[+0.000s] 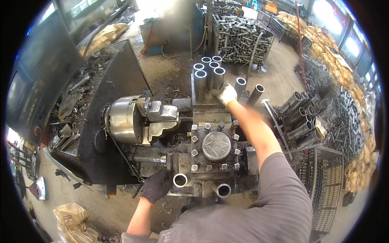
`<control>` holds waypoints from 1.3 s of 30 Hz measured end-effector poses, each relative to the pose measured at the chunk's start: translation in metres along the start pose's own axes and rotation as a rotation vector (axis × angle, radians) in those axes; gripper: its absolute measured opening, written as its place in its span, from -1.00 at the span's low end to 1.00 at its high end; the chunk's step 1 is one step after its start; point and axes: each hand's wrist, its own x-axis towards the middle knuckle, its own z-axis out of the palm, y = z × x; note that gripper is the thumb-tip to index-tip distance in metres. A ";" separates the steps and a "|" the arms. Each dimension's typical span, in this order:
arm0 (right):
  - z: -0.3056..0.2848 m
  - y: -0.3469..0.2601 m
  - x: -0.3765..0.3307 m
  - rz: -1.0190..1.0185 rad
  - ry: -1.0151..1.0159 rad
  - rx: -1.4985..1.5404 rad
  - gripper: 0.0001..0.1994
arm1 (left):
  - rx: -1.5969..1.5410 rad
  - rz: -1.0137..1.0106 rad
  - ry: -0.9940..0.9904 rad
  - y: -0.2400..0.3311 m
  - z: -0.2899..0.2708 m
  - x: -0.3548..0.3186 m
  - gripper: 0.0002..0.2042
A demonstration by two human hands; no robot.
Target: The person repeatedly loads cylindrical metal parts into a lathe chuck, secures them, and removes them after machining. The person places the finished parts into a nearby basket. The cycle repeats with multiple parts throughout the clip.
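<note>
My right hand (227, 94), in a white glove, reaches to the far end of the lathe's cross slide. Its fingers close around the lower part of a steel tube (219, 77) at the near side of an upright cluster. Several more steel tubes (200, 83) stand beside it, and two others (240, 86) are just to the right. My left hand (157, 186), in a black glove, is low at the near side of the carriage; its fingertips blend into the dark metal. Close to it stands another tube (180, 181), with one more (223, 190) to the right.
A lathe chuck (123, 120) with stepped jaws is left of the square tool post (216, 146). Stacked tubes (302, 115) and a caliper-like tool (275, 123) lie at right. Farther back stands a wire cage (243, 40) of metal parts. A sack (71, 214) sits at lower left.
</note>
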 end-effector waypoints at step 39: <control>-0.011 -0.164 -0.046 -0.103 -1.282 0.366 -0.28 | -1.581 -0.906 0.923 -0.294 -0.014 -0.148 -0.58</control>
